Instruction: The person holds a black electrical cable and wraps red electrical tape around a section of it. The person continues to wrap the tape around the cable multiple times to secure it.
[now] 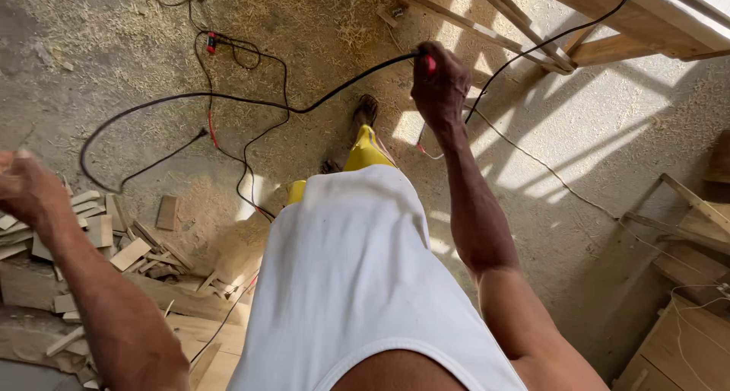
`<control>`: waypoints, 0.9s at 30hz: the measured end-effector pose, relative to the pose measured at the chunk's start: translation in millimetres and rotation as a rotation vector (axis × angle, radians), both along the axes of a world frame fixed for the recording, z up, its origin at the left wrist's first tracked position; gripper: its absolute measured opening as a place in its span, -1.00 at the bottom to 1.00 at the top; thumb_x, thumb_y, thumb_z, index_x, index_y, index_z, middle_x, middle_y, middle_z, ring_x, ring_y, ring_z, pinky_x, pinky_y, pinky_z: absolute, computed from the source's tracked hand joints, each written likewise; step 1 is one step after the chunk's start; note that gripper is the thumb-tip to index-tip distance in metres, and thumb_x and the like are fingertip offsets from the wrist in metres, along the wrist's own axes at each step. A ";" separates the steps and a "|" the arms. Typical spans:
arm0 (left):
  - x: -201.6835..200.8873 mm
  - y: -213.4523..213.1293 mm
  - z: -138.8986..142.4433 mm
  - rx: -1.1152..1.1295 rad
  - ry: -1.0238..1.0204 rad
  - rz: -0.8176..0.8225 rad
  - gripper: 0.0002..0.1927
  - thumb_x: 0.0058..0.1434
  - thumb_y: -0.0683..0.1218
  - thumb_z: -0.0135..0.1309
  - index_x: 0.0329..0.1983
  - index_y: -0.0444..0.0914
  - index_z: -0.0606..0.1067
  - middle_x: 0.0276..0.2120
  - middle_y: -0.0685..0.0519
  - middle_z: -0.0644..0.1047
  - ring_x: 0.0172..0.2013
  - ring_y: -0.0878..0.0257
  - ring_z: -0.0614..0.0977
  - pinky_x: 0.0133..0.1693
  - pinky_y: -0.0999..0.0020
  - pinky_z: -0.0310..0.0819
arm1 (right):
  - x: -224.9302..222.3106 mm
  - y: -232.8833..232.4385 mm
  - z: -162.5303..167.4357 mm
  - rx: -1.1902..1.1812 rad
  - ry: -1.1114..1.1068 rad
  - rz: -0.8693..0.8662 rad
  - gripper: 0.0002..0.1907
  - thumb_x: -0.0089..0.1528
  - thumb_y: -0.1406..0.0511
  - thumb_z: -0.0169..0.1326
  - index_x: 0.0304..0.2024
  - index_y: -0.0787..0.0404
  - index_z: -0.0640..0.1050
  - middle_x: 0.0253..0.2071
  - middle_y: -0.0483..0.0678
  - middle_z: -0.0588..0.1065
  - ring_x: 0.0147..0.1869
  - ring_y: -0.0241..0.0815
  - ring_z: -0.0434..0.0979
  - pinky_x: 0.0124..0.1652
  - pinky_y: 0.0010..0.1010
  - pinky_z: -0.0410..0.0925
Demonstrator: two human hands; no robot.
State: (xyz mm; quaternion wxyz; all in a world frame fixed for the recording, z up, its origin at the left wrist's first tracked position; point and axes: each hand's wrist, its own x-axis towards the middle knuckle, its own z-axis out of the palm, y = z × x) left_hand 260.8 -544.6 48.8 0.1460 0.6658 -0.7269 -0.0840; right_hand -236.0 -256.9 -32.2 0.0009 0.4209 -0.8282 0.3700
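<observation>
My right hand [441,83] is raised in front of me and closed around a black cable [228,99] with a red bit showing at my fingers. The cable runs left from my fist, loops across the sawdust floor and curls back near my left arm. My left hand [26,187] is out at the far left, blurred, above a heap of wood offcuts [125,243]; I cannot tell whether it holds anything. I stand in a white shirt and yellow trousers, one foot [366,109] forward.
Thin red and black wires [220,52] tangle on the floor ahead. A wooden frame [532,33] stands at top right, with another black cable [563,33] over it. Wooden boards and a cabinet [684,284] sit at the right edge. Sawdust covers the concrete floor.
</observation>
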 end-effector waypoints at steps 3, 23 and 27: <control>-136.7 20.1 -20.1 0.202 0.593 -0.391 -0.52 0.51 0.14 0.06 0.26 -0.31 0.43 0.19 -0.26 0.51 0.20 -0.04 0.57 0.22 0.08 0.55 | 26.0 -54.4 3.4 -0.166 0.067 0.109 -0.91 0.38 0.24 0.10 -0.08 0.02 0.56 -0.29 -0.12 0.59 -0.32 -0.24 0.53 -0.34 -0.36 0.40; -382.6 -89.9 -0.6 0.910 0.789 -0.902 -0.78 0.50 -0.03 0.00 -0.06 -0.24 0.57 -0.38 0.16 0.50 -0.41 0.43 0.47 -0.39 0.51 0.42 | -73.8 -172.6 -19.4 -0.113 -0.665 -0.031 -0.19 0.32 0.29 0.32 0.53 0.06 0.20 -0.20 -0.17 0.59 -0.30 -0.42 0.61 -0.26 -0.48 0.51; -389.4 -119.0 26.1 0.847 0.756 -0.938 -0.78 0.54 0.00 -0.02 -0.09 -0.20 0.56 -0.34 0.14 0.51 -0.39 0.39 0.45 -0.43 0.51 0.38 | -79.5 -201.0 -24.2 0.070 -0.815 -0.084 -0.13 0.23 0.28 0.24 0.52 -0.04 0.13 -0.56 -0.03 0.52 -0.53 -0.30 0.43 -0.45 -0.34 0.38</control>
